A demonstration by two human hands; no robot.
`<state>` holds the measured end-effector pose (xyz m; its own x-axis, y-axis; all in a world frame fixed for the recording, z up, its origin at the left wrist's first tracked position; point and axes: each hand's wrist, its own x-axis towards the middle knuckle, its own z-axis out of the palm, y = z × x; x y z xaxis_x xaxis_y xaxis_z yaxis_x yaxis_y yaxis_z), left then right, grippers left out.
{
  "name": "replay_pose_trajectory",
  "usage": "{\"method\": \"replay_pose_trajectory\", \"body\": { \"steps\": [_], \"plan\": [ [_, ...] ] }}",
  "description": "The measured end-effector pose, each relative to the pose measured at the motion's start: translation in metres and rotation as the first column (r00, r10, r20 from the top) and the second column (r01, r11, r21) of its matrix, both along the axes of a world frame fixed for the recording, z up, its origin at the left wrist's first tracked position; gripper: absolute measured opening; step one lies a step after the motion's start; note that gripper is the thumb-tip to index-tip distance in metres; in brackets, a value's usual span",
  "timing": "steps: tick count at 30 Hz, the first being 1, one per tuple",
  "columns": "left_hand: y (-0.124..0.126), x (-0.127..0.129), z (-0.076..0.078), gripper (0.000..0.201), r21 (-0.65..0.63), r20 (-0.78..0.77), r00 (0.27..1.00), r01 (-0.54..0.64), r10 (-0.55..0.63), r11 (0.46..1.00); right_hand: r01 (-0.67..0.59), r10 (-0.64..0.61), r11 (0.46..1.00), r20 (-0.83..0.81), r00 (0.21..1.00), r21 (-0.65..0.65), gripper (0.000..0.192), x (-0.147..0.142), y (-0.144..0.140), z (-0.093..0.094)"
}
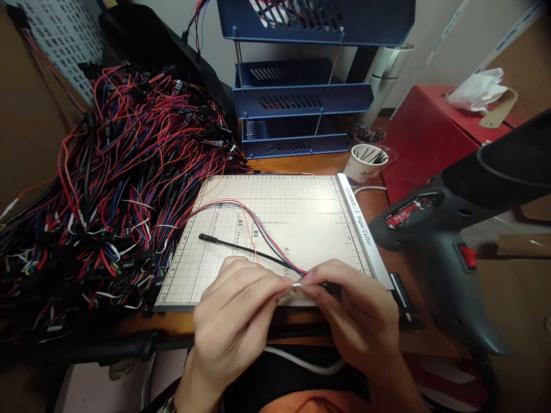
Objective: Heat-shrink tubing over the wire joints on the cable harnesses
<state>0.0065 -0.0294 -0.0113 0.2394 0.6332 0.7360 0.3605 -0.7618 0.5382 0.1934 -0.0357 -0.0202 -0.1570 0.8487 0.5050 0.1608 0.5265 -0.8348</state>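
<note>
Low over the paper cutter board, my two hands meet fingertip to fingertip. My left hand is closed in a pinch at a small white sleeve-like piece, and a thin orange wire runs down behind its fingers. From the other side, my right hand pinches the same piece. A bundle of red, blue and black wires arcs from the left into the right hand's fingers. A black cable with a thick black tip lies across the board. The wire ends are hidden by the fingers.
A large heap of wire harnesses covers the left side. Behind the board stand a blue tiered rack and a paper cup holding thin black pieces. On the right are a heat gun and a red box.
</note>
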Motion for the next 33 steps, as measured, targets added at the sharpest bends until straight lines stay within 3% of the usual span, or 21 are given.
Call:
{"method": "replay_pose_trajectory", "body": {
  "steps": [29, 33],
  "plan": [
    [0.0014, 0.0013, 0.0021, 0.027, -0.083, 0.013, 1.000, -0.020, 0.021, 0.996, 0.049, -0.049, 0.999, 0.058, 0.997, 0.001, 0.014, -0.0024, 0.0007, 0.0028],
    [0.0005, -0.0007, 0.0069, 0.028, -0.093, -0.017, 1.000, -0.006, 0.004, 0.996, 0.043, -0.043, 0.997, 0.016, 0.999, -0.056, 0.012, -0.0005, -0.0008, 0.0081]
  ]
}}
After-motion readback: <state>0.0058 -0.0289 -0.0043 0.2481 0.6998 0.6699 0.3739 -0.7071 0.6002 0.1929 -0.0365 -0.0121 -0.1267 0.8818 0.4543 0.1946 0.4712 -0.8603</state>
